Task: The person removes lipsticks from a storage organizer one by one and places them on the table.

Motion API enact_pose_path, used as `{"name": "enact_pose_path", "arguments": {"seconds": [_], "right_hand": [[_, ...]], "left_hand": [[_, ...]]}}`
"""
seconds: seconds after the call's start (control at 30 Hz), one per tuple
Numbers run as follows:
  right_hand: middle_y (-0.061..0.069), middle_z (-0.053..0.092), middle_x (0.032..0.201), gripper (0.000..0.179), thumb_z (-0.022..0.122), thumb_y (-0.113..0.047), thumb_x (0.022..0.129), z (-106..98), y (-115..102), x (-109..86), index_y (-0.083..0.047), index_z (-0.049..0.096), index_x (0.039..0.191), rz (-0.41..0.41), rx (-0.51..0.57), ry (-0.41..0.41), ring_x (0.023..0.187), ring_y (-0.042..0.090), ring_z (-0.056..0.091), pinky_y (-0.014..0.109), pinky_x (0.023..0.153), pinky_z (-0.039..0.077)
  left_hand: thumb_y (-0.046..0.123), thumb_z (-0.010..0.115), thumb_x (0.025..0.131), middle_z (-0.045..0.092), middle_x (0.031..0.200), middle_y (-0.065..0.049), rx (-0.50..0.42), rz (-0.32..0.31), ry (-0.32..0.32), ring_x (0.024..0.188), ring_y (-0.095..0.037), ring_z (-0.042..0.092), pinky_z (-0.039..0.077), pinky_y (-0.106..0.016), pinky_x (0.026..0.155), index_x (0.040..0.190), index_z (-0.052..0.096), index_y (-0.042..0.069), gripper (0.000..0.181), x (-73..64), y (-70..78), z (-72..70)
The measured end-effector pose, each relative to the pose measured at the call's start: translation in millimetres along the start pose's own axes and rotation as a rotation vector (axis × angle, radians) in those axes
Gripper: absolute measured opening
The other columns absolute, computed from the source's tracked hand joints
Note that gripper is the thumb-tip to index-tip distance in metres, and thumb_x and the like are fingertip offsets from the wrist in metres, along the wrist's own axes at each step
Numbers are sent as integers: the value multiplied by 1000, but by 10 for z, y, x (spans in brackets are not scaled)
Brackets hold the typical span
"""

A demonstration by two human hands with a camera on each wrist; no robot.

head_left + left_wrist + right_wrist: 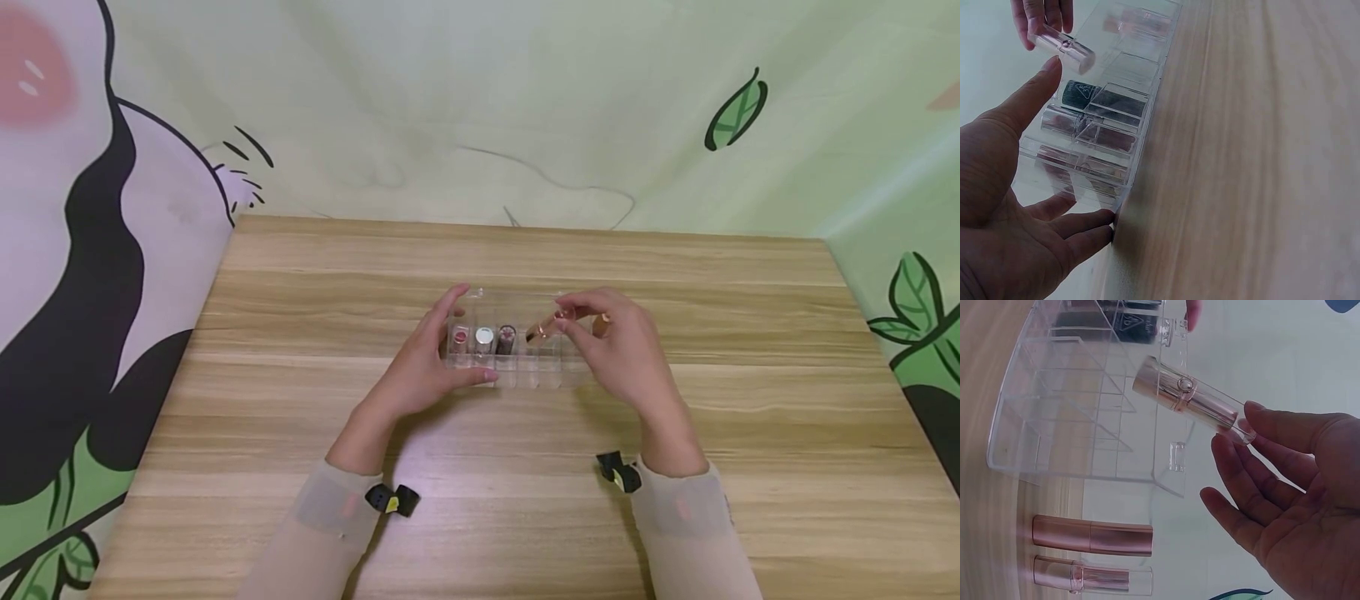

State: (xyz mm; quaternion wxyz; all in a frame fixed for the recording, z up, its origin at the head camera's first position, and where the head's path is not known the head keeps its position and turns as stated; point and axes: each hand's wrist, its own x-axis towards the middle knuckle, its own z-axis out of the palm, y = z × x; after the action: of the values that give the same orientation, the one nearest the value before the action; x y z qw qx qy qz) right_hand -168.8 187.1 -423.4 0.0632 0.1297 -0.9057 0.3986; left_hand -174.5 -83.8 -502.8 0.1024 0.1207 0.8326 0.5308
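Observation:
A clear plastic lipstick organizer [517, 377], divided into compartments, stands on the table. My left hand [414, 375] grips its left end, thumb along the front and fingers round the back. Between thumb and fingertips, my right hand [626, 350] pinches a rose-gold lipstick [1188, 400] by its clear cap. The lipstick slants, base down, over the right-hand compartments. Left of it, the organizer holds a dark lipstick [506, 337], a silver-topped one [484, 336] and a red-topped one [461, 336]. In the left wrist view the dark lipstick [1079, 95] shows from the side.
Right of the organizer stand a solid rose-gold lipstick tube [1092, 536] and a clear-capped rose-gold lipstick [1100, 577]. The right hand mostly hides them in the head view. Behind the wooden table [337, 267] hangs a pale green printed backdrop [450, 100].

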Motion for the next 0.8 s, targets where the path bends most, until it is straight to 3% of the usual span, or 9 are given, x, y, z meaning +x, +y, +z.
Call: {"name": "enact_pose_path", "arguments": {"seconds": [0.23,0.6,0.8], "right_hand": [[11,76,114,25,78,-3,97,-17,13,-3,-4,78,122,-14,7,20,101,25,69,36,78,53],[11,74,113,26,77,-2,97,-30,28,-7,-3,76,123,-22,23,20,105,27,69,32,80,51],[12,73,116,26,76,0,98,-42,25,-7,-3,75,124,-11,50,17,113,30,70,41,86,56]], "left_hand": [[38,99,76,44,159,-11,2,-2,0,149,-44,44,36,-64,121,163,18,58,120,7,-12,2],[37,99,77,44,160,-12,-4,2,-3,149,-45,43,35,-63,121,164,19,58,120,0,-5,-2],[37,99,77,44,159,-12,6,3,0,149,-45,43,35,-64,121,164,18,57,121,6,-8,1]]}}
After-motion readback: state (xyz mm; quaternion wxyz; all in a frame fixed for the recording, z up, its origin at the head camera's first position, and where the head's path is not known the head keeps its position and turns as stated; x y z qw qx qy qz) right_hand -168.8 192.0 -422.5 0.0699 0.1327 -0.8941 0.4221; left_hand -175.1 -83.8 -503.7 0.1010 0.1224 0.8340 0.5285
